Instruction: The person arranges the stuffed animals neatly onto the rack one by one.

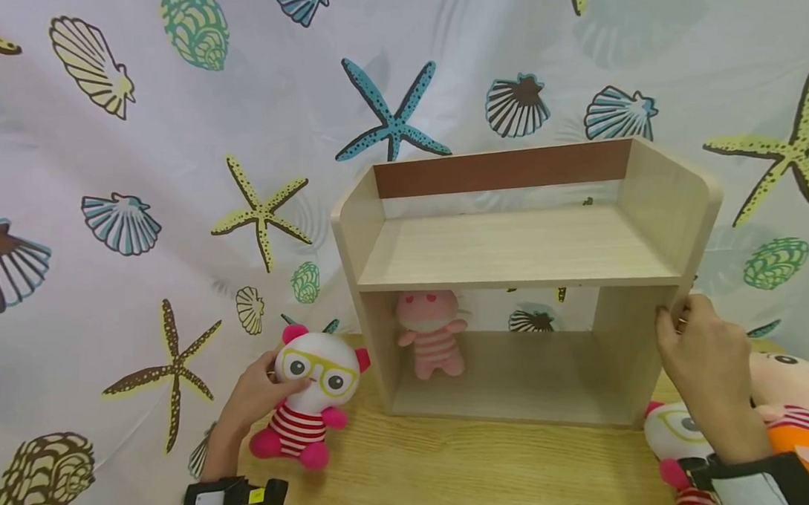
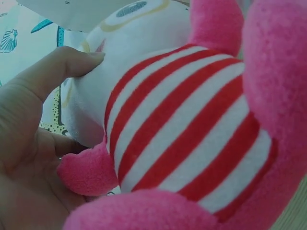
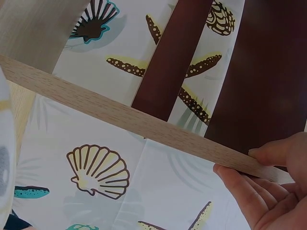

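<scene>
White-and-pink plush panda (image 1: 315, 402) is left of the pale wooden two-tier shelf (image 1: 525, 242). Handling it while steadying the shelf seems the step; moving it would want a secure hold. Left hand (image 1: 260, 392) clamps its head, thumb frontward, other fingers partly hidden; right hand (image 1: 704, 367) pinches the shelf's right edge.

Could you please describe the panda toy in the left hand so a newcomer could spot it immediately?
Find the wooden shelf, then look left: the left hand grips a panda toy with yellow glasses. Unlike the similar panda on the right, partly hidden by the right arm, this one is held.
</scene>
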Demonstrator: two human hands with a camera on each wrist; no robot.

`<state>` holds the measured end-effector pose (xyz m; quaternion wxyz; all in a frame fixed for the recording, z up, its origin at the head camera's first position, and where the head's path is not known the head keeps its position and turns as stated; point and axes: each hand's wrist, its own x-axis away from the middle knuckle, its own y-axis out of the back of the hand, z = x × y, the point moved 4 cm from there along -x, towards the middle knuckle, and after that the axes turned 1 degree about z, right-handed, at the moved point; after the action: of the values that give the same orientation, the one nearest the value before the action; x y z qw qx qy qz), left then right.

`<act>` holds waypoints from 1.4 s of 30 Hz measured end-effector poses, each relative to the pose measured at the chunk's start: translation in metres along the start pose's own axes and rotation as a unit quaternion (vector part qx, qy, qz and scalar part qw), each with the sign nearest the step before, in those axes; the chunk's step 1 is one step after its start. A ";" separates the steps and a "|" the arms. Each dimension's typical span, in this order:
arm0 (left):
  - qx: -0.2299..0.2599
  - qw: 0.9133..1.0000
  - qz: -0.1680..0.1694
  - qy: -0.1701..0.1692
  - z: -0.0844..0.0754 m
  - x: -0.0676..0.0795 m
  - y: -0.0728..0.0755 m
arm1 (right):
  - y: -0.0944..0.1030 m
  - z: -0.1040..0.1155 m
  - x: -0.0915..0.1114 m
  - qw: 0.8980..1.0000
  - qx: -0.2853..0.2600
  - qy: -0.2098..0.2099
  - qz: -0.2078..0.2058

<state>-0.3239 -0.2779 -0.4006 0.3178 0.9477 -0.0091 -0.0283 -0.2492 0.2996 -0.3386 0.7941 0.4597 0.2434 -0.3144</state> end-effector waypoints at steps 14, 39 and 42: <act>0.091 0.993 0.055 -0.048 -0.019 0.012 -0.008 | 0.000 0.000 -0.002 1.000 -0.001 0.004 -0.008; 0.152 0.968 0.086 -0.178 -0.064 0.013 -0.087 | 0.001 0.000 -0.002 1.000 -0.003 0.001 -0.002; 0.146 0.966 0.100 -0.187 -0.069 0.011 -0.099 | 0.000 -0.001 -0.002 1.000 -0.003 0.000 0.002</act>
<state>-0.3084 -0.1578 -0.4061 0.1695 0.9559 -0.1675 -0.1714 -0.2505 0.3010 -0.3379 0.7963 0.4579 0.2429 -0.3119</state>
